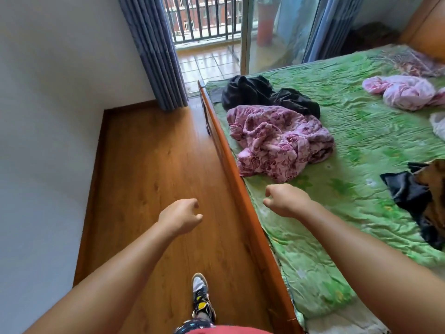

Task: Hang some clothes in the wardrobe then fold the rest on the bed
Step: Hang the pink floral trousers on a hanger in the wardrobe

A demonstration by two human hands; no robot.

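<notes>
Fingers (195, 205) of left hand (179, 216) loosely curled, gripping nothing; right hand (286, 201) is the same, fingers bent in, empty. Head view: both arms are stretched forward, left hand over the floor (144, 165), right hand just past the bed rail (231, 162) above the rail-side edge of the bed (361, 145). Probably a reach toward the clothes, with both hands free to take the next piece. The purple floral garment (277, 141) lies crumpled at the rail-side edge, nearest the right hand. The black garment (260, 95) touches it from behind, at the far corner by the rail. The pink garment (404, 91) is well apart toward the far side, and a black-and-brown piece (414, 196) is cut off by the frame. All are unfolded heaps. Wardrobe not in view. A shoe (201, 292) on the floor beside the rail suggests the person stands alongside the bed. Judged step: pick up the purple garment.
</notes>
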